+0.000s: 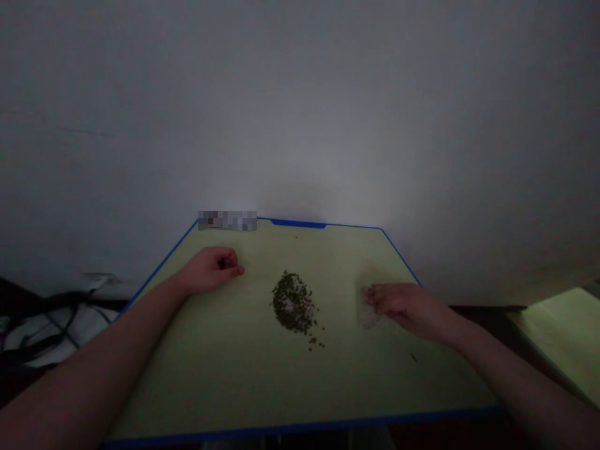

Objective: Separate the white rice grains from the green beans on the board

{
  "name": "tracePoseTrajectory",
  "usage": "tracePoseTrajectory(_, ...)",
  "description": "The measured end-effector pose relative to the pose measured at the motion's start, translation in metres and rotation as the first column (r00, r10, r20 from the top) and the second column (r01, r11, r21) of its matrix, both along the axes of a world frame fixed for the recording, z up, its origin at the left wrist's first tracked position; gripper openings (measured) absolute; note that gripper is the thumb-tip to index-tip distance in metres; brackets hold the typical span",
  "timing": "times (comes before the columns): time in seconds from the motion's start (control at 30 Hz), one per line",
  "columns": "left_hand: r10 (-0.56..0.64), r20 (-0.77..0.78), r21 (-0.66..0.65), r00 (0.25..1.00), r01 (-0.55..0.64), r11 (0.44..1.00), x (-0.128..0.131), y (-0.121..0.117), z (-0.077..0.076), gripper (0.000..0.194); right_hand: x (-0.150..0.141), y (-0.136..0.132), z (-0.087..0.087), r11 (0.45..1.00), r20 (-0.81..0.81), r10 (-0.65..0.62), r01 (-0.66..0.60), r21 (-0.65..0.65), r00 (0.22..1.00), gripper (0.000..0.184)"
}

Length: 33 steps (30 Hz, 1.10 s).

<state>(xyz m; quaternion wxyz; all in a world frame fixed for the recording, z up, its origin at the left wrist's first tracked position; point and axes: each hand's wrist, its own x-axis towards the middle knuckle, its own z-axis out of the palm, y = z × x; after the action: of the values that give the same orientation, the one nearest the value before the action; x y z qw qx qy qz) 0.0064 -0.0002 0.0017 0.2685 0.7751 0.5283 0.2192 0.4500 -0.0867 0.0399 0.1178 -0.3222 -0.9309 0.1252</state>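
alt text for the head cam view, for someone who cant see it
The left hand and right hand lie on a pale green board with a blue edge, either side of a small heap of dark green seeds and white grains. The right hand touches a translucent film.

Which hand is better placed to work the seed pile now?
Probably the left hand: empty, curled beside the seed pile on the green board. The right hand rests on clear plastic.

- Grains (293, 303): too small to identify; pale specks among them unclear.
- Film (368, 315): faint, partly under right hand (405, 309); material unclear.
- Left hand (210, 270): curled fingers (229, 265) hide the palm.
- Patch (227, 220): pixelated, at far edge of board (351, 225); unreadable.
- Speck (413, 357): too small to tell.
- Arms (84, 369): cut off by lower frame edge.
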Motion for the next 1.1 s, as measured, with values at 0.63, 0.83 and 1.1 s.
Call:
tracePoseTrajectory(0.63, 0.018, 0.011, -0.010, 1.000, -0.018, 1.000, -0.003, 0.000, 0.000, 0.029, -0.081, -0.033, -0.005, 0.963, 0.074, -0.269, 0.270, -0.006, 0.960, 0.037)
tracePoseTrajectory(0.83, 0.019, 0.041, -0.020, 0.999, -0.018, 1.000, -0.002, 0.000, -0.001, 0.029, -0.081, -0.042, -0.009, 0.953, 0.043, -0.299, 0.300, -0.031, 0.953, 0.035)
tracePoseTrajectory(1.1, 0.023, 0.025, -0.008, 0.999, -0.023, 1.000, -0.004, 0.000, -0.002, 0.028, -0.090, -0.036, -0.008, 0.955, 0.087, -0.291, 0.295, -0.033, 0.953, 0.035)
